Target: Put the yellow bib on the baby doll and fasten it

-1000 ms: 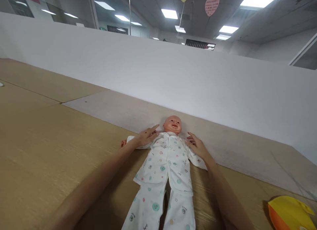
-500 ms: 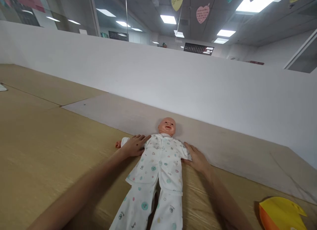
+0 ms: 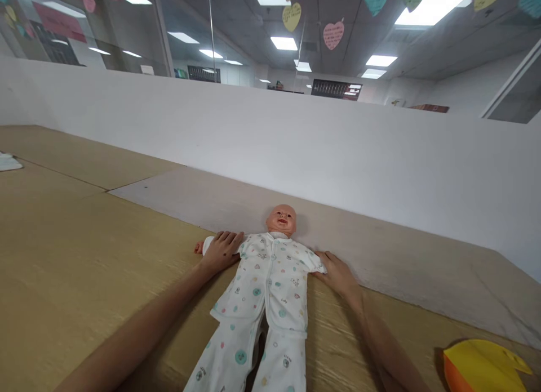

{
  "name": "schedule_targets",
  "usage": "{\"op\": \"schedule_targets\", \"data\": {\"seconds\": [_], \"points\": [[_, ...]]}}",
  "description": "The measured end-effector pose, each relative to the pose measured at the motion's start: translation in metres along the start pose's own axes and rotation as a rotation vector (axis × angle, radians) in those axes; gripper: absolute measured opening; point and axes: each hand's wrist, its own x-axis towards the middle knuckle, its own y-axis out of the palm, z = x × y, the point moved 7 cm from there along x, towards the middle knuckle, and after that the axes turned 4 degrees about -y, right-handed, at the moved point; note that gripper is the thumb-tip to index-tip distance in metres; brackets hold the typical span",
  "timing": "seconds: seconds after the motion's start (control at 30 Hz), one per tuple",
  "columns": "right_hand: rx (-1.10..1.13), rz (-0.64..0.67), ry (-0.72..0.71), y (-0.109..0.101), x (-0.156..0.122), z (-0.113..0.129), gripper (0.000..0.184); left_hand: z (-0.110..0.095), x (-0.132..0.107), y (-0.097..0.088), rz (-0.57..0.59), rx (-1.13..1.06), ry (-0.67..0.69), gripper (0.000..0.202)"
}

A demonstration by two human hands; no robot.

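A baby doll [image 3: 281,219] lies on its back on the tan mat [image 3: 84,251], dressed in a white patterned shirt [image 3: 266,282] and matching trousers [image 3: 249,364]. My left hand [image 3: 220,250] rests flat on the doll's outstretched arm and sleeve, fingers together. My right hand [image 3: 337,274] lies over the end of the doll's other sleeve, covering that arm. Neither hand lifts anything.
A white partition wall [image 3: 338,150] runs behind the doll. A yellow and orange object [image 3: 486,366] lies at the lower right. A white cloth [image 3: 8,162] shows at the far left edge. Paper hearts [image 3: 333,34] hang from the ceiling.
Both hands have slid outward from the doll's shoulders to its sleeve ends. The view has tilted up slightly.
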Motion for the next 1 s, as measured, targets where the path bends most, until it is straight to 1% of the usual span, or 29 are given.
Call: {"op": "schedule_targets", "data": {"seconds": [0.07, 0.13, 0.4, 0.6, 1.0], "points": [[-0.027, -0.019, 0.000, 0.000, -0.002, 0.003, 0.044, 0.000, -0.004, -0.002, -0.052, -0.027, 0.017, 0.045], [-0.051, -0.036, 0.001, 0.000, -0.004, 0.006, 0.043, 0.001, -0.006, -0.003, -0.076, -0.051, 0.027, 0.042], [-0.161, -0.098, 0.033, 0.000, -0.008, 0.011, 0.043, -0.004, -0.007, -0.009, -0.094, -0.070, 0.029, 0.036], [-0.161, -0.137, 0.025, -0.001, -0.009, 0.014, 0.042, 0.000, -0.006, -0.004, -0.109, -0.050, 0.049, 0.037], [-0.195, -0.136, 0.034, 0.003, -0.008, 0.012, 0.041, 0.003, -0.004, 0.004, -0.116, -0.050, 0.058, 0.037]]}}
